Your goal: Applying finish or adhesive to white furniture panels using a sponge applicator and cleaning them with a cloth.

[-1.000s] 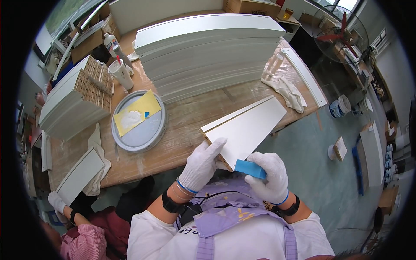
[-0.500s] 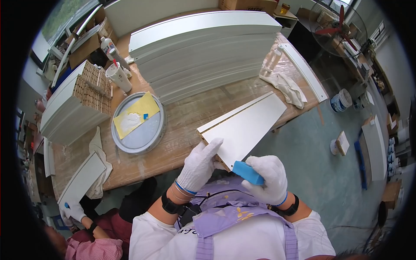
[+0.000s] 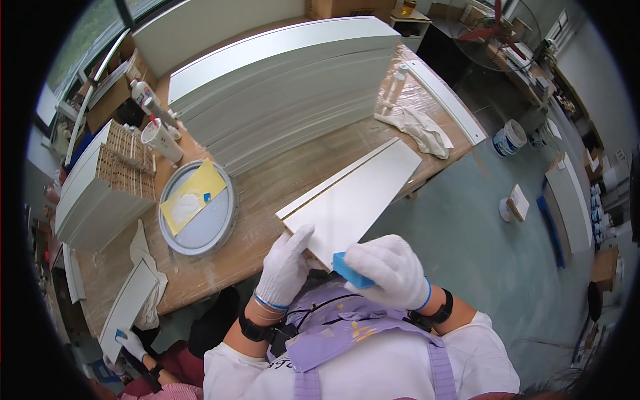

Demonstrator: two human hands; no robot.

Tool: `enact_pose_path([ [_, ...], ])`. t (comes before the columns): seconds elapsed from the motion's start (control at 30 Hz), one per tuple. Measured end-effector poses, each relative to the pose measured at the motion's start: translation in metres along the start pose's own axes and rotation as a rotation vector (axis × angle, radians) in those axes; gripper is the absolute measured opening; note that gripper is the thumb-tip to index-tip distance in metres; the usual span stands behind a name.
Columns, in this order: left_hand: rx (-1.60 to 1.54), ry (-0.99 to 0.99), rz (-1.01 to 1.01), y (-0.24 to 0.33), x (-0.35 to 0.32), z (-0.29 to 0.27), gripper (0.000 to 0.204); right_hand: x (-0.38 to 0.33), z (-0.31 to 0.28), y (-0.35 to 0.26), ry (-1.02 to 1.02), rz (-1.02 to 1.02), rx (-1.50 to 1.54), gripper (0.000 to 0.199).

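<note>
My left hand (image 3: 285, 267), in a white knit glove, grips the near end of a long white board (image 3: 367, 200), its thumb on the top face. The board slants away to the right over the workbench's front edge. My right hand (image 3: 392, 270), gloved alike, is closed around a blue block (image 3: 351, 269) at the board's near right corner. Whether the block touches the board I cannot tell. Along the board's far long side shows a strip of another white board (image 3: 340, 177), with a brown edge between them.
A tall stack of white boards (image 3: 287, 100) stands at the back of the workbench (image 3: 267, 193). To the left are a round lid (image 3: 220, 230) with yellow sandpaper (image 3: 193, 197) and white powder, a cup (image 3: 160, 141) and bottles. A co-worker's gloved hand (image 3: 131, 343) holds a small blue piece on another board.
The whole view has turned slightly, so the bench things appear shifted left. My right hand has turned the block a little at the board's corner. The co-worker's hand has moved along their board.
</note>
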State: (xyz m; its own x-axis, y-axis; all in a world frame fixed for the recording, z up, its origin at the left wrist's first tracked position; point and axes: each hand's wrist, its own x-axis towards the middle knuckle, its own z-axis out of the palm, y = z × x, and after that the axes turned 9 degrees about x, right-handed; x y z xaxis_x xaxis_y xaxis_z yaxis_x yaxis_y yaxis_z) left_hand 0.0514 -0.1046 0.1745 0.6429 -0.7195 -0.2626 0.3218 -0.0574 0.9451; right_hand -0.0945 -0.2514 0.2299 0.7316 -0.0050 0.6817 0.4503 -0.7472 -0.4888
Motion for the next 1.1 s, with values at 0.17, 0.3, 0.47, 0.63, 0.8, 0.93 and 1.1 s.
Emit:
enact_pose_path([
  [0.17,0.036,-0.011,0.022,-0.034,0.005,-0.036,0.035,-0.031,-0.007,0.03,0.109,0.298,0.051,0.054],
  [0.3,-0.363,0.086,-0.137,-0.055,0.006,-0.072,0.037,-0.068,-0.011,0.073,0.415,0.772,0.475,0.046],
  [0.47,-0.323,0.211,-0.246,-0.115,0.0,-0.125,0.032,-0.103,-0.005,0.143,0.584,1.129,0.889,0.044],
  [0.63,-0.302,0.353,-0.364,-0.14,0.007,-0.132,0.033,-0.098,0.037,0.211,0.553,1.113,1.34,0.047],
  [0.8,-0.319,0.468,-0.423,-0.152,0.008,-0.132,0.04,-0.117,0.012,0.318,0.666,0.979,1.568,0.041],
  [0.93,-0.275,0.531,-0.432,-0.158,0.012,-0.134,0.043,-0.134,-0.055,0.399,1.04,0.871,1.235,0.034],
  [1.1,-0.193,0.603,-0.388,-0.169,0.004,-0.14,0.042,-0.075,-0.033,0.344,0.691,0.951,1.568,0.039],
])
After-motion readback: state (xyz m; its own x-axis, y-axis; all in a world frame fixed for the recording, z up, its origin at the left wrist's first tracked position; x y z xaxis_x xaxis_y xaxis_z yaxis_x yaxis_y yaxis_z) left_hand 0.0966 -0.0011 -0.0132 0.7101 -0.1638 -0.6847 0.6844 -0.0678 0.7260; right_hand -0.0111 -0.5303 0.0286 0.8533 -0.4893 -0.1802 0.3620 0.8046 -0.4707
